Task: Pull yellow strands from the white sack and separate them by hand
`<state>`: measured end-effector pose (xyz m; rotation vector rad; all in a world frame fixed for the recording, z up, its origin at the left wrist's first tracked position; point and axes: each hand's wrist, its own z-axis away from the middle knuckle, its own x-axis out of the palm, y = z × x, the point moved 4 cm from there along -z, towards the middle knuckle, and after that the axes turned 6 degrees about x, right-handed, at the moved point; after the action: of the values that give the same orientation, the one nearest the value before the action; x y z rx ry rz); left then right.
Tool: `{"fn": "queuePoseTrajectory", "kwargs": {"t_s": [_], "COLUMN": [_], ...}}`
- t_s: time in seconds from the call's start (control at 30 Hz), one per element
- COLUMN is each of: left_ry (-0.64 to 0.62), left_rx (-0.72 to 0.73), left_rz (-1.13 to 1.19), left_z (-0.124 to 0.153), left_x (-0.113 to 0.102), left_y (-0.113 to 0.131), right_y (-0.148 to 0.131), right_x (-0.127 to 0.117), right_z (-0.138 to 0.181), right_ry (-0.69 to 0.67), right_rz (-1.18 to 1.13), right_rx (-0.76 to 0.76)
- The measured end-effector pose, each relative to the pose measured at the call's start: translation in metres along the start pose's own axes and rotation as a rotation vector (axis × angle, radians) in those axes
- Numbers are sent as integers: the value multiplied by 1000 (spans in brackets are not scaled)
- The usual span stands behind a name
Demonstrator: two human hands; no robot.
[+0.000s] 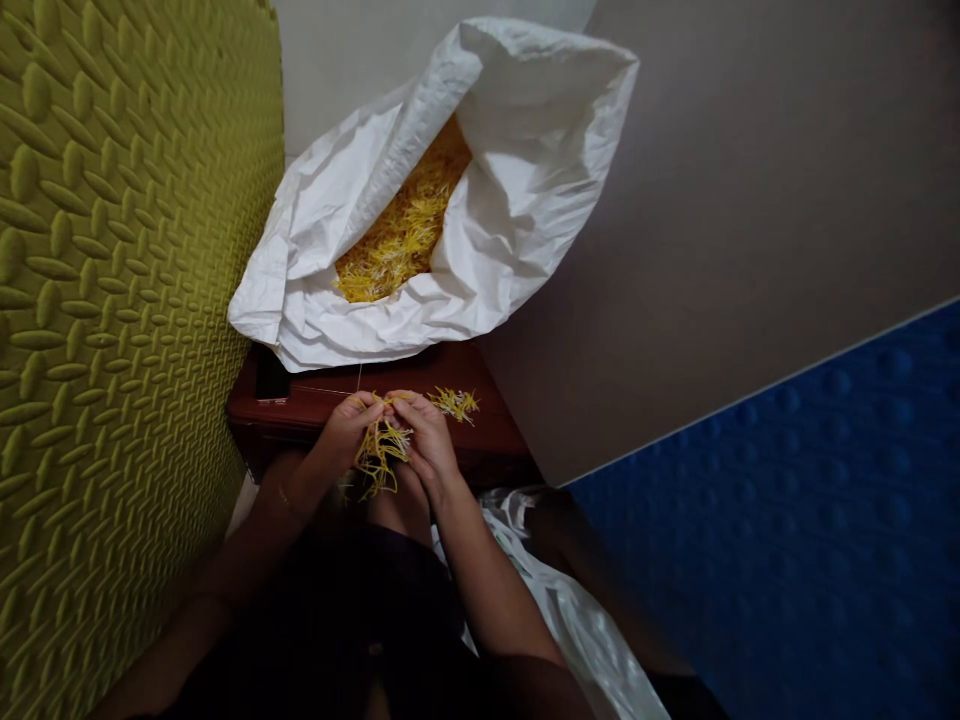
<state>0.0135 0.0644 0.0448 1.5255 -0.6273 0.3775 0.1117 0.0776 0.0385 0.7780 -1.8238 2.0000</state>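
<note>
Beside embossed yellow mat point(135, 300), frame left. Below centre, pinching yellow-white strands point(382, 455) between closed fingers point(409, 408) of left hand point(348, 424) and right hand point(430, 432).

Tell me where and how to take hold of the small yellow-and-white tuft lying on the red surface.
Pinch the tuft across its middle, probably best from above with the right hand, the nearer one: it lies low on the red surface, its thin ends splaying loosely. That hand is pinching other strands, so free it first.
</note>
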Motion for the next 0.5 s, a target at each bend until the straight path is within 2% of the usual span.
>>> {"fn": "queuePoseTrajectory", "kwargs": {"t_s": [0.07, 0.13, 0.23, 0.3, 0.4, 0.5], "left_ry": [-3, 8, 96, 188, 276, 293], "left_rx": [-20, -36, -39, 14, 109, 157], "left_rz": [47, 97, 92, 21, -95, -177], "left_z": [-1, -1, 0, 0, -1, -3], "left_x": [0, -2, -9, -17, -26, -31], "left_y": [-1, 0, 1, 3, 5, 5], "right_y": [1, -1, -14, -26, -41, -43], "right_x": [-2, -14, -55, -90, -131, -155], "right_z": [-2, -10, -35, -53, -74, -85], "right_ry": [-11, 24, 191, 364, 612, 660], "right_rz": [-78, -156, -125, 156, 872, 1110], "right_rx": [35, 33, -119, -253, -339, -331]}}
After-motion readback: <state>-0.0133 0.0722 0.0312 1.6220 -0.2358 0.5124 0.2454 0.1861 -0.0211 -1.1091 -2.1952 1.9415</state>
